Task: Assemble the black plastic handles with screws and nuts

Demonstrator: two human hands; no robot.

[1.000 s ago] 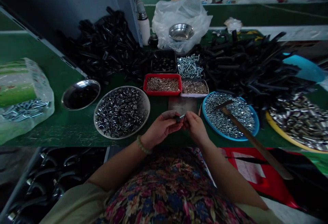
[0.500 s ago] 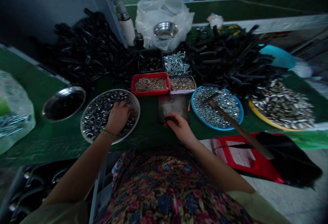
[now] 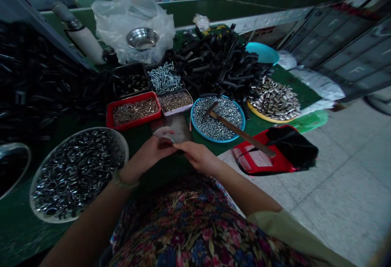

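Note:
My left hand (image 3: 152,152) and my right hand (image 3: 198,155) meet in front of the flat metal plate (image 3: 180,126). The left fingers are curled round a small dark part that I cannot make out. Thumb and fingers of the right hand pinch together at the left fingertips, on something small and mostly hidden. Left of my hands lies a pale bowl (image 3: 124,157) full of shiny ring-shaped metal parts (image 3: 79,169). To the right, a hammer (image 3: 241,130) rests across a blue tray (image 3: 243,117) of small nuts.
Behind the plate stand a red tray (image 3: 134,126) of small pins, a pale tray (image 3: 176,111) of small parts, and bolts (image 3: 165,78). Black parts (image 3: 220,63) are heaped behind. Silver sleeves (image 3: 276,100) fill a yellow tray. A red-and-black bag (image 3: 275,148) lies at right.
My left hand has left the bowl of rings and come to my right hand, which now pinches at the left fingertips. The camera view has turned to the right.

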